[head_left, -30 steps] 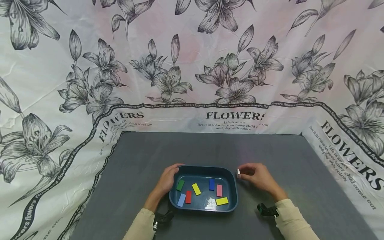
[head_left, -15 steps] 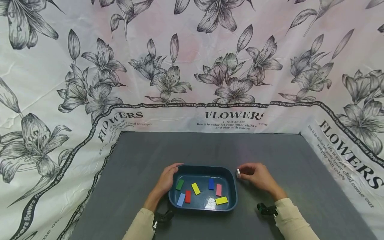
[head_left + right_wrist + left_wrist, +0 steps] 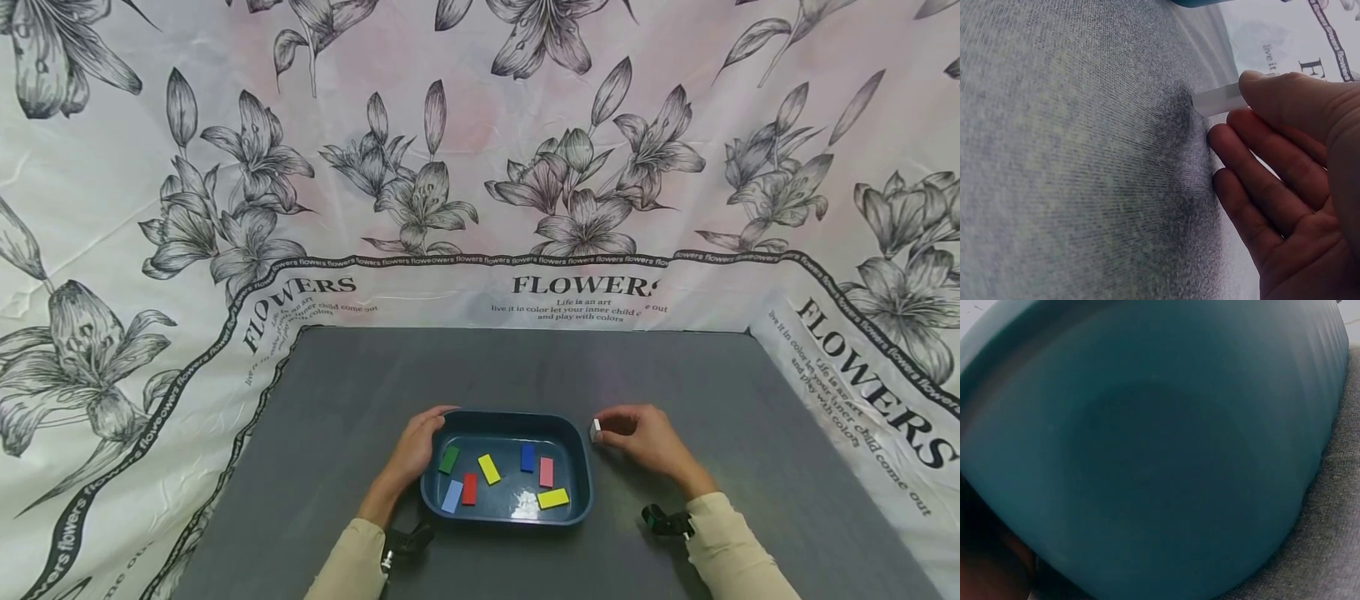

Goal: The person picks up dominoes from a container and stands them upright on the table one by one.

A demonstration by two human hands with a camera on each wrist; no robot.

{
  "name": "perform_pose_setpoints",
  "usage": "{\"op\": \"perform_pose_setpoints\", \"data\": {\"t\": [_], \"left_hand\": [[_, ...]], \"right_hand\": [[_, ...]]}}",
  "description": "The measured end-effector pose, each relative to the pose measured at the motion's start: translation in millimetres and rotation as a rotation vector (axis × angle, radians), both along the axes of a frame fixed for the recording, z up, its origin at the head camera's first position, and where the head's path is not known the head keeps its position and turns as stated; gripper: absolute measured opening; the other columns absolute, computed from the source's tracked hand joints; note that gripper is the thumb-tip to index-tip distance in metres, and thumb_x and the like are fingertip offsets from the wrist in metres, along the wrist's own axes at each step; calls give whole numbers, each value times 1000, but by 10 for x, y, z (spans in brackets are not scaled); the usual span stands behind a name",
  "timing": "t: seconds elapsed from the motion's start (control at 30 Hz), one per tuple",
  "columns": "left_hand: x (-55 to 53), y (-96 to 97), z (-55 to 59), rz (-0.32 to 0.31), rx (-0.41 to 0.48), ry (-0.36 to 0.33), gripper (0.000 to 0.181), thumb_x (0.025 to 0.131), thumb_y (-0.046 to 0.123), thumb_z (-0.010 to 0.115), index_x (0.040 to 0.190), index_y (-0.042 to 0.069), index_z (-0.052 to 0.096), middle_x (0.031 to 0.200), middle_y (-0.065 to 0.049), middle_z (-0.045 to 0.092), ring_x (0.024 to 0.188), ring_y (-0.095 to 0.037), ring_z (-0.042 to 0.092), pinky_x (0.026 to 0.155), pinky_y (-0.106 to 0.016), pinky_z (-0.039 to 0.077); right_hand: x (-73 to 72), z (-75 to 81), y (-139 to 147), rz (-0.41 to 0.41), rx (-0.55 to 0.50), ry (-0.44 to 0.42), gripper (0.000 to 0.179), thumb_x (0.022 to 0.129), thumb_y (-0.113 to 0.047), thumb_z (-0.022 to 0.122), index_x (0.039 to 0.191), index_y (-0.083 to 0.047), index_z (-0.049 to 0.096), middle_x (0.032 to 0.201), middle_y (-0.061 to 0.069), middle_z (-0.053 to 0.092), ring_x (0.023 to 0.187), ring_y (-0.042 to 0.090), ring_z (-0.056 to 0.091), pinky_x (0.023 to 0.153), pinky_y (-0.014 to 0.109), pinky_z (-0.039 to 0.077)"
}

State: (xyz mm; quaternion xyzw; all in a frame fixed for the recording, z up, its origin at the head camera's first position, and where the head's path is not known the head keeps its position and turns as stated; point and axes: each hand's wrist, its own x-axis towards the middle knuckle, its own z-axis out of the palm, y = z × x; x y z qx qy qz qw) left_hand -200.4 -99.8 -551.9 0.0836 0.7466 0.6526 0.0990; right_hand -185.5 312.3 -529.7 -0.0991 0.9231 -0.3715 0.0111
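In the head view, a dark blue tray (image 3: 510, 518) lies on the grey table with several coloured blocks inside. My left hand (image 3: 412, 450) grips the tray at its left end, near the far corner. The tray's outer wall (image 3: 1160, 462) fills most of the left wrist view and hides most of that hand's fingers. Just right of the tray, my right hand (image 3: 648, 437) pinches a small white block (image 3: 596, 431) between thumb and fingers. Close up in the right wrist view, the white block (image 3: 1215, 100) stands on end at the table surface, its upper end under the thumb.
Lying apart in the tray are a green block (image 3: 448, 460), a light blue block (image 3: 452, 497), a red block (image 3: 468, 489), a dark blue block (image 3: 527, 458), a pink block (image 3: 546, 472) and two yellow blocks (image 3: 489, 469). Flower-printed cloth (image 3: 450, 300) walls the table's back and sides.
The white block has turned slightly in my right hand's fingers, showing more of its face. Both hands and the tray otherwise stay in place; the head view shifts slightly.
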Motion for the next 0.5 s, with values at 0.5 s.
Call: {"op": "perform_pose_setpoints", "data": {"t": [0.5], "left_hand": [[-9, 20, 0, 3, 8, 17, 46, 113, 12, 34, 139, 1, 70, 139, -17, 73, 134, -36, 65, 122, -61, 42]], "right_hand": [[5, -2, 6, -1, -12, -4, 26, 93, -19, 87, 118, -11, 82, 111, 3, 82, 98, 16, 77, 81, 25, 62]]}}
